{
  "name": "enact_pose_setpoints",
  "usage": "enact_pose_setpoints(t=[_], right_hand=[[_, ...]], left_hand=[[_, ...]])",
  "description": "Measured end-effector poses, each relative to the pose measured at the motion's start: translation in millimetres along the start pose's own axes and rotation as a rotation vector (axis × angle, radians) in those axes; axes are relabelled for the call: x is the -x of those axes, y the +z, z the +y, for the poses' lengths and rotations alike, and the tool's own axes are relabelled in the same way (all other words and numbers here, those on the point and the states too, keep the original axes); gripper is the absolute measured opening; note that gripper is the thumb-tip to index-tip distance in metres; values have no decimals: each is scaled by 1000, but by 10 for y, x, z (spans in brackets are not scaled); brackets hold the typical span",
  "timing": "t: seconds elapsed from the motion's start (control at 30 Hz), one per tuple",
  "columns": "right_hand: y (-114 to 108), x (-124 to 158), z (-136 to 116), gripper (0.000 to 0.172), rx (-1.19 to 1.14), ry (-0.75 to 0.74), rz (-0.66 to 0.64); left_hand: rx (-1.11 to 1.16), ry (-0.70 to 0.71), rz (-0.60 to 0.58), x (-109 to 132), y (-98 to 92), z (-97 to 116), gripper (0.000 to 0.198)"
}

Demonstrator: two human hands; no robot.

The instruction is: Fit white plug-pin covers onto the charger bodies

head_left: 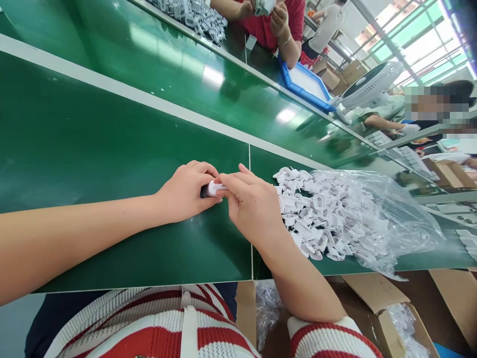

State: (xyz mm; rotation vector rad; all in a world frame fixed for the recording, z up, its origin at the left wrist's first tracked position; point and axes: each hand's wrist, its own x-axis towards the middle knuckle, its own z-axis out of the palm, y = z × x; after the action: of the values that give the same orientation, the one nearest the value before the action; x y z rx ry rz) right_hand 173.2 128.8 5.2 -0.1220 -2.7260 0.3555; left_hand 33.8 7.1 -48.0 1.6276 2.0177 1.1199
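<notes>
My left hand (184, 191) and my right hand (251, 204) meet over the green table (93, 149). Between their fingertips sits a small white plastic part (213, 188) with a dark end. The fingers of both hands are pinched on it. Just right of my right hand lies a pile of white plastic parts (313, 214), spilling out of a clear plastic bag (383, 219). Most of the held part is hidden by my fingers.
Across the conveyor a person in a red top (276, 20) handles a part beside another heap of white parts (197, 17). A blue tray (305, 82) and a white fan (368, 87) stand at the far side. Cardboard boxes (376, 303) sit below the table's near edge.
</notes>
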Motion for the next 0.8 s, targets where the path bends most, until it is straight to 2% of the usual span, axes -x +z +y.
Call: enact_pose_setpoints(t=[0.17, 0.3, 0.57, 0.8], right_hand=[[-42, -71, 61, 21, -150, 75, -58], [0, -80, 84, 15, -272, 142, -56], [-11, -134, 55, 19, -156, 43, -81], [46, -73, 39, 15, -197, 106, -43]], left_hand=[[-2, -7, -8, -11, -3, -23, 25], [2, -12, 12, -13, 4, -20, 21], [20, -21, -2, -2, -10, -42, 17], [10, -2, 12, 1, -3, -60, 17]])
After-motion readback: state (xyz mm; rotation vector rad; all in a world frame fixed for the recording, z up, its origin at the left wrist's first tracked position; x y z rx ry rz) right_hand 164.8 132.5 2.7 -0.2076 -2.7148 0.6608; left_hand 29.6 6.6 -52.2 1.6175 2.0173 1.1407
